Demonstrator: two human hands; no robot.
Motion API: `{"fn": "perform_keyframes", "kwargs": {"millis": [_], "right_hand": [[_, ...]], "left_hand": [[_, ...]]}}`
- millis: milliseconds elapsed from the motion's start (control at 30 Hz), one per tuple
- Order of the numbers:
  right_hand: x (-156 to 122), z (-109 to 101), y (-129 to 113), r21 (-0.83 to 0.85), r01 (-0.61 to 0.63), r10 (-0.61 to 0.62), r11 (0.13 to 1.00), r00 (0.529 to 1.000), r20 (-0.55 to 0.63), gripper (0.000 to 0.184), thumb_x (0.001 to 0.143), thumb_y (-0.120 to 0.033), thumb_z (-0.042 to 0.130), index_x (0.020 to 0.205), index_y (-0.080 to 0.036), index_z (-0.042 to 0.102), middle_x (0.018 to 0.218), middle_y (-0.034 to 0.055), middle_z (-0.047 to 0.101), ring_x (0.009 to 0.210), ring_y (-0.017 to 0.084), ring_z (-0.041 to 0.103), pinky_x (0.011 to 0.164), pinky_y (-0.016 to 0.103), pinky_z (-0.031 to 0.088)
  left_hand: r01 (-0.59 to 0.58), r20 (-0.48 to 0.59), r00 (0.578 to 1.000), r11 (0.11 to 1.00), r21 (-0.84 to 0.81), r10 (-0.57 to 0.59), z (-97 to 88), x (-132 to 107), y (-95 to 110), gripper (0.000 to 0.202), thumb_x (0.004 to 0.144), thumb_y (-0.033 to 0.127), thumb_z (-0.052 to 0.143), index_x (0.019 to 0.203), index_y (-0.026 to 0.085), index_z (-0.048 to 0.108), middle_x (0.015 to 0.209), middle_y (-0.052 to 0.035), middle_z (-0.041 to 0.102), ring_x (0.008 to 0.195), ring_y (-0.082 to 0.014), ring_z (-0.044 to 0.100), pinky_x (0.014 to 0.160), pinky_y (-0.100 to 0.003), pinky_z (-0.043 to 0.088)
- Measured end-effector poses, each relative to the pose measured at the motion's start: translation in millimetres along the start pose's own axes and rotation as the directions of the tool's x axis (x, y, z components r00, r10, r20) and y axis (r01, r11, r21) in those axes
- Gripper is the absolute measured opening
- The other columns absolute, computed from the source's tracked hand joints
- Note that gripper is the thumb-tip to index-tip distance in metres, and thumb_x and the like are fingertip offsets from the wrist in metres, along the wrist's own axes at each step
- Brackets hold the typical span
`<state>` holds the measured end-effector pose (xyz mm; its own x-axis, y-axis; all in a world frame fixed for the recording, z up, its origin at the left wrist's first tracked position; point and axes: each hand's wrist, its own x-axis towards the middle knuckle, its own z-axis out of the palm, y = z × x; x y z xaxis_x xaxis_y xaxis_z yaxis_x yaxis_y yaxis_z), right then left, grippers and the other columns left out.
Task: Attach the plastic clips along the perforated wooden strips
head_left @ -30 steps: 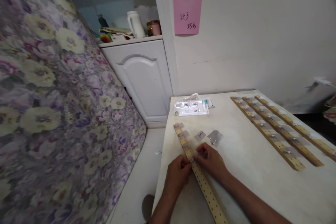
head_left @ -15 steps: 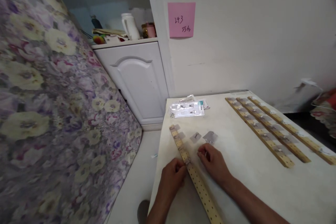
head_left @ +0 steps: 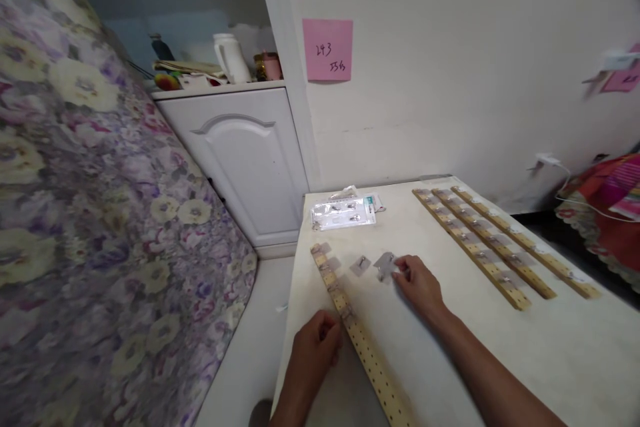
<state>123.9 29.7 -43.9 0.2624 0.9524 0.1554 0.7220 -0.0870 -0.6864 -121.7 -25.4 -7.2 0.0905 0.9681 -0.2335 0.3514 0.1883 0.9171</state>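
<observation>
A long wooden strip with rows of holes (head_left: 356, 337) lies diagonally on the white table (head_left: 500, 347), with small clear hook pads stuck along its far end. My left hand (head_left: 315, 350) rests beside the strip with its fingers curled, touching its left edge. My right hand (head_left: 419, 285) reaches to a small pile of clear adhesive hooks (head_left: 384, 264) and its fingertips pinch at them. Another single clear hook (head_left: 360, 264) lies just left of that pile.
Three more wooden strips with hooks (head_left: 480, 247) lie side by side at the table's far right. A clear blister pack (head_left: 344, 212) sits at the far edge. A floral mattress (head_left: 100, 213) leans at left, a white cabinet (head_left: 245, 160) stands behind, and a pink note (head_left: 327, 50) hangs on the wall.
My right hand left the strip and moved up and right to the loose hooks. My left hand drew back slightly along the strip. The view swung to the right.
</observation>
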Motion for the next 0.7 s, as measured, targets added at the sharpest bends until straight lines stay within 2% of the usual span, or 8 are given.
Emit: {"fn": "perform_keyframes", "kwargs": {"millis": [100, 233, 367, 500, 600, 700], "right_hand": [[-1.1, -1.8, -2.7, 0.008, -0.024, 0.024, 1.000, 0.999, 0.027, 0.010, 0.075, -0.028, 0.052, 0.083, -0.023, 0.056, 0.081, -0.0023, 0.061, 0.069, 0.015, 0.056, 0.060, 0.025, 0.036], [-0.2, -3.4, -3.4, 0.055, -0.058, 0.054, 0.997, 0.996, 0.064, 0.015, 0.077, -0.033, 0.053, 0.089, -0.024, 0.057, 0.076, -0.0039, 0.062, 0.070, 0.015, 0.058, 0.059, 0.025, 0.036], [-1.3, -1.3, -6.3, -0.022, -0.039, 0.040, 0.999, 0.996, 0.074, 0.022, 0.074, -0.039, 0.059, 0.089, -0.024, 0.060, 0.082, -0.0025, 0.061, 0.072, 0.015, 0.057, 0.061, 0.025, 0.035], [-1.7, -0.4, -6.2, -0.021, -0.047, 0.049, 0.999, 0.997, 0.064, 0.021, 0.069, -0.038, 0.063, 0.084, -0.023, 0.059, 0.087, -0.0021, 0.061, 0.076, 0.015, 0.057, 0.062, 0.025, 0.035], [0.1, 0.0, -2.3, 0.064, -0.083, 0.077, 0.995, 0.994, 0.083, 0.016, 0.070, -0.036, 0.061, 0.078, -0.023, 0.057, 0.080, -0.0028, 0.062, 0.070, 0.015, 0.057, 0.060, 0.025, 0.036], [1.7, 1.7, 1.2, 0.242, -0.093, 0.069, 0.966, 0.992, 0.103, 0.013, 0.071, -0.033, 0.057, 0.074, -0.021, 0.056, 0.070, -0.0027, 0.061, 0.065, 0.015, 0.056, 0.059, 0.025, 0.039]], "left_hand": [[-0.009, 0.006, 1.000, 1.000, 0.016, 0.009, 0.9, 1.3, -3.9, 0.017, 0.074, 0.034, 0.050, 0.066, 0.020, 0.048, 0.051, 0.0059, 0.051, 0.042, -0.0095, 0.048, 0.044, -0.021, 0.033], [-0.007, 0.008, 1.000, 1.000, 0.030, 0.007, 0.3, 2.8, -5.5, 0.016, 0.073, 0.034, 0.050, 0.066, 0.020, 0.049, 0.051, 0.0059, 0.051, 0.042, -0.0102, 0.049, 0.045, -0.021, 0.034], [-0.007, 0.007, 1.000, 1.000, 0.022, 0.007, -0.9, 2.5, -2.2, 0.016, 0.073, 0.034, 0.050, 0.067, 0.019, 0.049, 0.052, 0.0054, 0.053, 0.043, -0.0099, 0.049, 0.046, -0.021, 0.034], [-0.004, 0.008, 1.000, 1.000, 0.019, 0.004, -1.2, 0.6, 2.6, 0.016, 0.072, 0.035, 0.051, 0.066, 0.020, 0.049, 0.053, 0.0053, 0.053, 0.043, -0.0097, 0.048, 0.046, -0.021, 0.034], [-0.001, 0.012, 1.000, 1.000, 0.022, 0.000, -1.3, -0.9, 5.8, 0.016, 0.071, 0.034, 0.051, 0.066, 0.020, 0.049, 0.053, 0.0056, 0.052, 0.043, -0.0095, 0.048, 0.046, -0.021, 0.033], [0.006, 0.001, 1.000, 1.000, 0.021, -0.006, -2.0, -2.4, 8.1, 0.015, 0.071, 0.034, 0.052, 0.066, 0.020, 0.049, 0.053, 0.0060, 0.052, 0.043, -0.0096, 0.048, 0.047, -0.021, 0.034]]}}
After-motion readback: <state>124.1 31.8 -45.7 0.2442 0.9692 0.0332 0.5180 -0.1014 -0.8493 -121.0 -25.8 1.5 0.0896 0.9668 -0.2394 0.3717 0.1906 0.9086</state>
